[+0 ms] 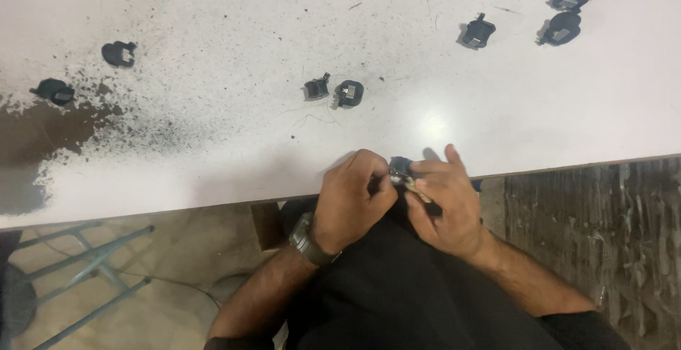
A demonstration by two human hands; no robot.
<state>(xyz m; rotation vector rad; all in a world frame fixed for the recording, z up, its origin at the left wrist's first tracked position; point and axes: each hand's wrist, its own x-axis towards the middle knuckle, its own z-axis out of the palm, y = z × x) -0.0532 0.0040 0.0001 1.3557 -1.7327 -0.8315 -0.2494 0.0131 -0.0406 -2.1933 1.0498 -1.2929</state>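
Observation:
My left hand and my right hand meet at the near edge of the white table, over my lap. Between them sits a small black plastic part, pinched by the fingers of both hands. My right hand also grips a thin tool with a pale shaft and dark handle, its tip at the part. A dark watch is on my left wrist.
Several similar black parts lie scattered on the table: two in the middle, two at the left, three at the far right. Black specks and a worn dark patch mark the left side. A metal stool frame stands below left.

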